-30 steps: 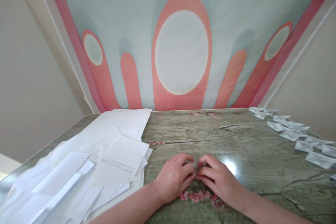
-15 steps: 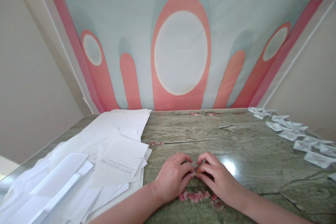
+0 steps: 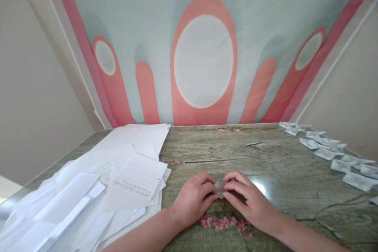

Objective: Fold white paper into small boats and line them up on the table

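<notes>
The work in hand looks like shaping a small piece of paper (image 3: 219, 189) between the fingertips, probably working a fold, though it is too small and blurred to tell which crease is being made. The paper sits in the narrow gap between the two hands, just above the table (image 3: 265, 153) or resting on it; which of the two cannot be told. The person's left hand (image 3: 194, 197) has its fingers curled close, thumb and forefinger pinching the paper's near-left edge. The right hand (image 3: 251, 201) is bent more loosely, its thumb and forefinger slightly parted and their tips at the paper's other edge; whether they grip it or merely touch it is unclear. A further crease would call for the left fingers to keep the paper steady while the right tips close on its edge and press lightly, since so small a piece could slip or skew. Just nearer the body than the fingertips lies a pink flower print (image 3: 220, 222). Well to the left of the fingers spread loose white sheets (image 3: 140, 136), a lined note (image 3: 143, 175) among them; far to the right stand folded paper boats (image 3: 358, 181).
</notes>
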Action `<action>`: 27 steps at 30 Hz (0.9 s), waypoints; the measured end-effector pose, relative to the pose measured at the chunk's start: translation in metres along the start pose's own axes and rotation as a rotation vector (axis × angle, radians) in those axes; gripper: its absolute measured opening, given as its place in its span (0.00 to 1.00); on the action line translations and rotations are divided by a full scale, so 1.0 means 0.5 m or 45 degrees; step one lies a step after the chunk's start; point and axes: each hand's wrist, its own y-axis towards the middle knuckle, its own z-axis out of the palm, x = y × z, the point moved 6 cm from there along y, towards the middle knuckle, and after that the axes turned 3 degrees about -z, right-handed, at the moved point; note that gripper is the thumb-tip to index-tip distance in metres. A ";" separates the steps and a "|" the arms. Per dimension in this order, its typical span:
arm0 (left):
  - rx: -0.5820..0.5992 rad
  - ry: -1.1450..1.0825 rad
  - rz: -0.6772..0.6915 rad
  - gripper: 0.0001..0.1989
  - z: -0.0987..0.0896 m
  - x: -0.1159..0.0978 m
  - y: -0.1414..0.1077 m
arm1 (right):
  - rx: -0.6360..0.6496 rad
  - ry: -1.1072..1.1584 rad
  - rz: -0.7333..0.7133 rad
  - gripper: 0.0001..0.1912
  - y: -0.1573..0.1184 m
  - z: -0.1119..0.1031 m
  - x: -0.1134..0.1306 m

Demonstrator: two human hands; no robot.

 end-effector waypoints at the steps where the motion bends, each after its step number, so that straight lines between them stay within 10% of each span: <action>1: 0.009 0.000 0.005 0.04 0.001 0.000 0.000 | -0.007 0.015 0.007 0.07 0.001 -0.004 -0.002; 27: 0.028 -0.028 -0.016 0.09 0.005 0.004 -0.004 | 0.216 -0.194 -0.070 0.09 0.013 0.009 -0.001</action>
